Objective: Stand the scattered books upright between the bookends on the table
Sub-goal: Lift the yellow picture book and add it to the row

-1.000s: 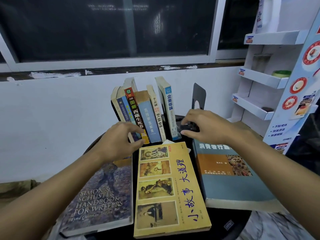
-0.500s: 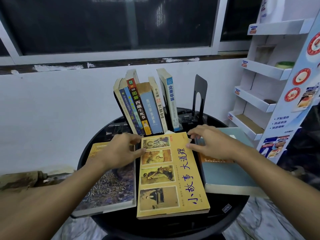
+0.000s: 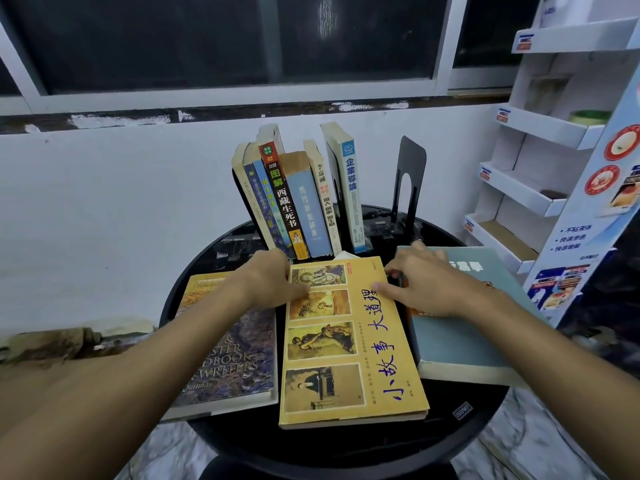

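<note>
The left grip point(image 3: 273, 282) lies at the upper left edge of a yellow paperback with four small pictures down its cover point(image 3: 349, 344). Its thumb is flat on the cover and its fingers are bent over the edge, pinching the book; their tips are hidden. The right grip point(image 3: 433, 285) meets the same book at its upper right edge, thumb stretched onto the cover, forefinger curled down into the narrow gap beside it, so it too pinches the paperback.

That book lies flat, face up, in the front middle of a round black counter point(image 3: 346, 441). Just to its left lies a thick purple-patterned writers' handbook point(image 3: 235, 362), partly under the left forearm. To its right a thick grey-blue book point(image 3: 460, 341) lies flat, with the right wrist over it.

Behind the hands a row of upright paperbacks point(image 3: 304, 209) leans to the left. A black metal bookend point(image 3: 410, 178) stands to their right, apart from the last spine.

A white cardboard display shelf point(image 3: 519, 188) stands at the right, near the counter; a white wall and a dark window are behind.
</note>
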A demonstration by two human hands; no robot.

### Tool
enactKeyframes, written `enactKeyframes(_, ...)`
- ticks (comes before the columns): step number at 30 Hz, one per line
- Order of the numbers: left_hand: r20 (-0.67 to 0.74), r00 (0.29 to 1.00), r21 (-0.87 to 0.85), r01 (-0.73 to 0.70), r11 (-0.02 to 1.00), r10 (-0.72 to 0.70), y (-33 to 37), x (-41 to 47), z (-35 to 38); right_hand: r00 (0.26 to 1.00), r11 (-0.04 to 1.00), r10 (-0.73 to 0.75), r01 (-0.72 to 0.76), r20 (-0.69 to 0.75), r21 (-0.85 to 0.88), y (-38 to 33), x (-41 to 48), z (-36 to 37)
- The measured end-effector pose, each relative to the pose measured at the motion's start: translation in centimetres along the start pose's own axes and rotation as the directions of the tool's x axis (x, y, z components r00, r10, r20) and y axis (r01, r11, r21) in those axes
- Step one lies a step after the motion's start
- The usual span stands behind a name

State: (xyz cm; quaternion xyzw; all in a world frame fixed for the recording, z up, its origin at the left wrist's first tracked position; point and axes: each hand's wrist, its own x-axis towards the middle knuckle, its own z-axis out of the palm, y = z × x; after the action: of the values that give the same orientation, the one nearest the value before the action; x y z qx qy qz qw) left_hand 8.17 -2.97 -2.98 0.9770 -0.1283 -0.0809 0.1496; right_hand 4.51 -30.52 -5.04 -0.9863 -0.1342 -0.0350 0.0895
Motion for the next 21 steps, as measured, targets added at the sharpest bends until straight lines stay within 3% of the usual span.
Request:
enactKeyframes(5,0.057,0.997,0.049,0.040,0.998,-0.042,0.8,0.7,-0.1,0.998,1.000,0.020,-0.020,0.058,0.005,0.1,0.2,-0.2)
enactKeyframes(13,0.016,1.000,-0.063,-0.018,0.998,0.019,-0.4,0.5,0.2,0.997,0.992,0.062,-0.066,0.043,0.109,0.0,0.3,0.5)
enactKeyframes(18,-0.050,0.996,-0.263,-0.083,0.961,0.072,-1.3,-0.2,0.4,0.998,0.985,0.070,-0.070,0.009,0.160,0.0,-0.1,0.7)
enactKeyframes(21,-0.086,0.993,-0.503,-0.116,0.856,0.084,-1.2,-1.1,0.4,0.997,0.980,0.068,-0.064,-0.019,0.191,0.2,-0.3,0.7)
